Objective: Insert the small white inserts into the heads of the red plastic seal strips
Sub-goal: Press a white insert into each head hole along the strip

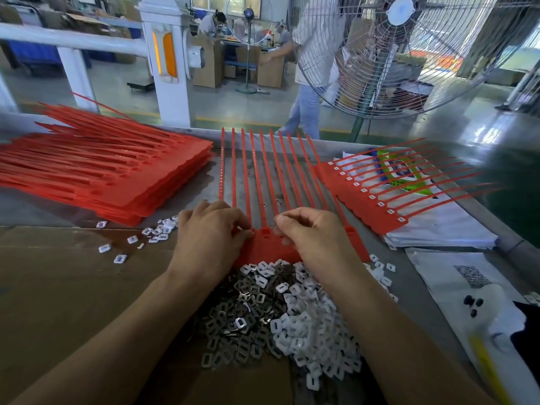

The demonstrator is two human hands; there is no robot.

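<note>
The red seal strips [264, 182] being worked on form one joined comb lying flat in the middle of the table [432, 267], tails fanned away from the person and the row of heads nearest the body. The heads are pressed at from both sides: the left hand [209, 233] is curled with its fingertips [248, 232] against the left part of the head bar, and the right hand [314, 238] is curled likewise, thumb and forefinger pinched together at a head socket. Whether a white insert is held between those right fingertips cannot be told. Just below the wrists a heap is seen, grey metal clips [233, 314] on the left and white inserts [304, 325] on the right, partly on a cardboard sheet [58, 287]. A finished comb [377, 206], white inserts seated in its heads, lies to the right on printed bags [447, 226]. A stack of unfilled combs [96, 171] is piled at the left.
</note>
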